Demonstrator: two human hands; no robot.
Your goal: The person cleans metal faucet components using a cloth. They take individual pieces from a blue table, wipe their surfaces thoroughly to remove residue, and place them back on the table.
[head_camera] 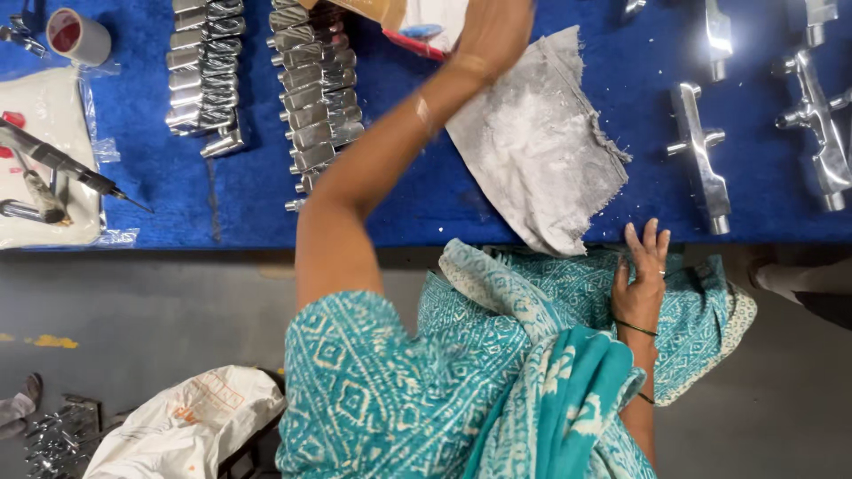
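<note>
on blue table (222, 204): one grey cloth (541, 142), left hand (493, 35) grip unclear; right hand (641, 279) spread.

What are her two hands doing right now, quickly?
Left hand: reaching across the blue table above the grey cloth; fingers out of view, so the grip cannot be told.
Right hand: open, fingers spread, holding nothing, at the table edge.

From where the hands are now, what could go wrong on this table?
1. The left hand reaches far across beside the rows of metal handles; the forearm could knock them out of line.
2. The dusty grey cloth hangs over the table edge and may slip off.
3. The right hand rests at her lap, steadying nothing.
</note>
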